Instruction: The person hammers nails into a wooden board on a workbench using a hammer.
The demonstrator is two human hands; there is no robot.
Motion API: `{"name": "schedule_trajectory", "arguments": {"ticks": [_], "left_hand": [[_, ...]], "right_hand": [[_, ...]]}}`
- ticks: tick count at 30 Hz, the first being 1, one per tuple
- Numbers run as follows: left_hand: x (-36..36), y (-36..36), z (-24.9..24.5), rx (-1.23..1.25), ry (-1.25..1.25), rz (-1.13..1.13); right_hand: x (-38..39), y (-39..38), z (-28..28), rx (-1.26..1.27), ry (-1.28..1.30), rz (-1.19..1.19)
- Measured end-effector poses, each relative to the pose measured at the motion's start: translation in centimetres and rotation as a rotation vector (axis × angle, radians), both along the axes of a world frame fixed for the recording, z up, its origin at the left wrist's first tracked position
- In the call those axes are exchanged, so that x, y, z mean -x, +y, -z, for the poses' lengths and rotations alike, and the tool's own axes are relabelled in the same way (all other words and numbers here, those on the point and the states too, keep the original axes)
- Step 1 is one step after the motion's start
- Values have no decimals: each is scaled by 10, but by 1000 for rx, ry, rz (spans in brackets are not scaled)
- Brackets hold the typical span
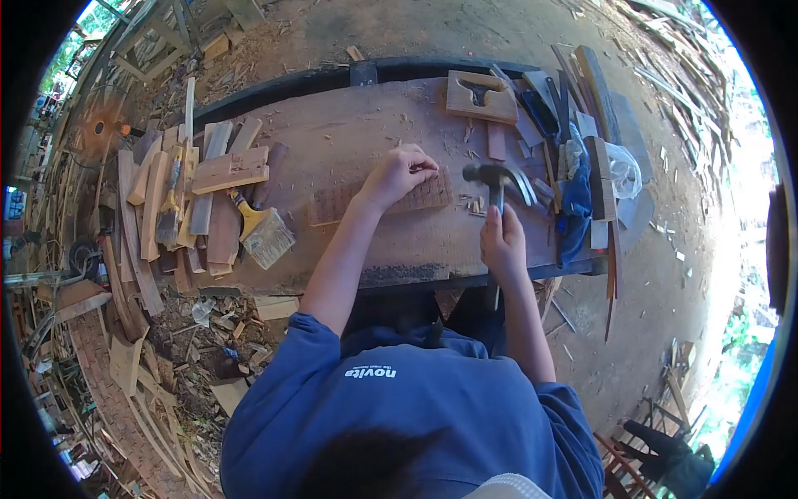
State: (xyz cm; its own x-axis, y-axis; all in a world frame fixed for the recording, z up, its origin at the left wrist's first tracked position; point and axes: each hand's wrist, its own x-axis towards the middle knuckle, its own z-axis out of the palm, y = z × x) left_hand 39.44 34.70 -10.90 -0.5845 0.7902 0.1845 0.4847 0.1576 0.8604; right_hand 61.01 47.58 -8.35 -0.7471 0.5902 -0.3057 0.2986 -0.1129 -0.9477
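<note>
Work in hand is judged to be placing small pieces into a marked wooden board (428,191), which lies flat mid-bench on the workbench (316,116). The left hand (401,173) is over the board, fingers curled narrowly toward the thumb; whether they grip a piece cannot be told. The right hand (504,241) is wrapped around the handle of a claw hammer (499,176), its head just right of the board. The next move appears to call for a steady left hand and a controlled tap, fingertips kept clear. Loose wooden bits (476,206) lie beside the board's right end; a paintbrush (266,237) limits its left. Open room lies beyond the board, with a narrower strip between it and the bench's near edge.
</note>
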Motion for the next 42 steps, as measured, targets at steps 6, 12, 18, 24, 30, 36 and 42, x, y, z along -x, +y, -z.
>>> {"name": "schedule_trajectory", "arguments": {"ticks": [6, 12, 18, 24, 30, 36, 42], "left_hand": [[-3, -4, -9, -13, -115, -13], [5, -4, -6, 41, -79, 5], [10, -3, -2, 12, -108, 34], [15, -3, 4, -30, -210, 98], [24, 1, 12, -29, -474, 15], [26, -6, 13, -100, -417, 101], [27, -3, 8, -20, -301, 253]], "right_hand": [[34, -14, -40, -631, -20, -165], [44, -22, -46, -629, -139, -248], [42, -22, -39, -619, -140, -194], [42, -21, -44, -637, -113, -180], [48, -18, -48, -692, -148, -256], [49, -19, -51, -666, -105, -237], [35, -20, -27, -671, -151, -170]]}}
